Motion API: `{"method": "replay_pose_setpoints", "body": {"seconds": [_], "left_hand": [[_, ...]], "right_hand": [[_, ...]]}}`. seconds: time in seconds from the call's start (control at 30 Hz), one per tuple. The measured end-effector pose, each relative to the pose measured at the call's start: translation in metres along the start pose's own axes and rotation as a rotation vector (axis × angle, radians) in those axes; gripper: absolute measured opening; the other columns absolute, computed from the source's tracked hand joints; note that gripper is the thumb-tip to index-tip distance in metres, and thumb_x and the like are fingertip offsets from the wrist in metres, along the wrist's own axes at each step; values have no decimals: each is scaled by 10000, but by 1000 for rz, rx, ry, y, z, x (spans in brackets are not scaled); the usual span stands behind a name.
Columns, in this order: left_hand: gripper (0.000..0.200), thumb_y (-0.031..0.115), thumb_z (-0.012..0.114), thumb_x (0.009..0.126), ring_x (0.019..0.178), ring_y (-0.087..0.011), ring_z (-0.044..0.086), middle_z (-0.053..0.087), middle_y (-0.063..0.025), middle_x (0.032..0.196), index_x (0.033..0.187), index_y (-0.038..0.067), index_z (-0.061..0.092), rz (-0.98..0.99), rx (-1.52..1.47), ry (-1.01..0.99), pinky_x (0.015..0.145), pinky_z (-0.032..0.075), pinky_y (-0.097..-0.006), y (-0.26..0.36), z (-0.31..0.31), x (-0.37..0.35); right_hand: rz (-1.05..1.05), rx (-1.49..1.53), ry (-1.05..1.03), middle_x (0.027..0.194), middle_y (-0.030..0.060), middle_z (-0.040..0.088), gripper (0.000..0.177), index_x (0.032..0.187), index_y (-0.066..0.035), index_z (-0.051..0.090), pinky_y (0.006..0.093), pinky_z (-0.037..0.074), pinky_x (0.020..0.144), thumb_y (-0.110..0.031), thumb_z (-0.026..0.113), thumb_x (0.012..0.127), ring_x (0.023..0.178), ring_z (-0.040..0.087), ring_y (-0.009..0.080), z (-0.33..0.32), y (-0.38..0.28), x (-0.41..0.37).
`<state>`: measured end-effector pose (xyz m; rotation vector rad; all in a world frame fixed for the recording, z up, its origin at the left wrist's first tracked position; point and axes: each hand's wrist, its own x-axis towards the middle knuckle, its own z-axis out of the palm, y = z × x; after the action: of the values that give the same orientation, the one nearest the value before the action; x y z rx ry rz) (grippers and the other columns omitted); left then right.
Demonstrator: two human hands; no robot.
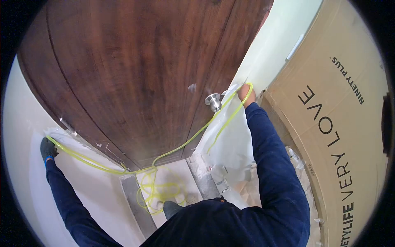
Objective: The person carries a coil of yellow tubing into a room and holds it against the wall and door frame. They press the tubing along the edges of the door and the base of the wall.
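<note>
A yellow-green flexible tube (181, 147) runs from one hand to the other across the lower part of the door. My left hand (48, 149), in a dark glove, is closed on one stretch of it against the white wall at the left. Bare and raised at the right, my right hand (247, 95) has its fingers around a bend of the tube, beside the white wall near the door's edge. Its fingertips are partly hidden. More of the tube lies in loose coils (164, 190) on the floor between my hands.
A dark wooden door (135, 78) fills the middle, with a round metal knob (213, 102) near my right hand. A large printed cardboard sheet (329, 94) stands along the right. Below are a grey threshold strip (203, 179) and my shoe (171, 209) beside the coils.
</note>
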<state>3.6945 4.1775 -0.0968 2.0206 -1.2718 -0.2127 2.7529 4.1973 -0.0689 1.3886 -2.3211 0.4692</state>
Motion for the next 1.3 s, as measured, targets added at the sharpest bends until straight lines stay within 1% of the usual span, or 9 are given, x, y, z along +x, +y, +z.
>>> {"method": "replay_pose_setpoints", "body": {"seconds": [0.23,0.3,0.43,0.53,0.67,0.8,1.0,1.2,1.3], "left_hand": [[178,235,528,869,431,-204,550,530,-95,664,857,57,534,-105,-99,-12,341,476,-365,0,3,1],[169,230,542,863,423,-199,535,519,-93,657,858,61,528,-96,-101,-12,335,470,-364,3,1,-3],[175,237,547,866,416,-201,528,512,-88,638,860,62,530,-85,-98,4,333,471,-364,3,1,-3],[183,243,555,866,430,-205,537,512,-86,634,862,61,532,-78,-102,-10,340,477,-363,7,1,-4],[185,230,516,867,447,-218,558,532,-103,648,816,53,524,-69,-58,32,356,487,-371,30,-5,-23],[184,233,512,872,449,-215,552,527,-98,646,819,57,521,-44,-96,-2,349,475,-363,-8,2,5],[192,254,526,879,436,-205,539,519,-101,636,826,69,520,7,4,-1,349,471,-362,-13,4,9],[182,251,545,875,431,-202,527,511,-96,637,847,73,519,-101,-84,-21,348,466,-358,3,1,-1],[152,225,558,867,432,-200,527,514,-98,637,857,78,520,-2,1,-14,345,461,-350,-19,4,15]], "right_hand": [[34,230,-101,623,153,659,213,711,36,669,341,534,493,-155,636,800,468,644,244,70,23,33],[78,205,-347,744,218,673,141,783,26,666,418,553,677,-55,560,737,732,690,328,43,8,19],[307,533,-374,744,222,663,177,890,40,618,404,553,590,-43,553,748,636,681,318,43,1,2],[73,476,-73,595,155,612,197,913,51,531,387,509,454,-111,590,818,494,646,261,55,5,2],[56,331,14,944,290,617,247,999,-13,484,512,467,779,-176,574,836,915,597,472,17,-3,3],[7,378,278,815,291,618,196,1001,-26,481,545,457,697,-118,561,847,818,595,495,-44,0,34],[-53,751,474,776,224,638,237,1041,-31,500,451,501,676,-174,590,875,747,645,390,-123,-19,57],[59,1095,149,829,105,671,247,1053,7,597,264,534,603,-118,653,847,690,668,143,-119,-12,68],[56,1098,129,850,116,668,263,1082,20,598,258,540,622,-106,635,855,702,668,154,-123,-16,65]]}}
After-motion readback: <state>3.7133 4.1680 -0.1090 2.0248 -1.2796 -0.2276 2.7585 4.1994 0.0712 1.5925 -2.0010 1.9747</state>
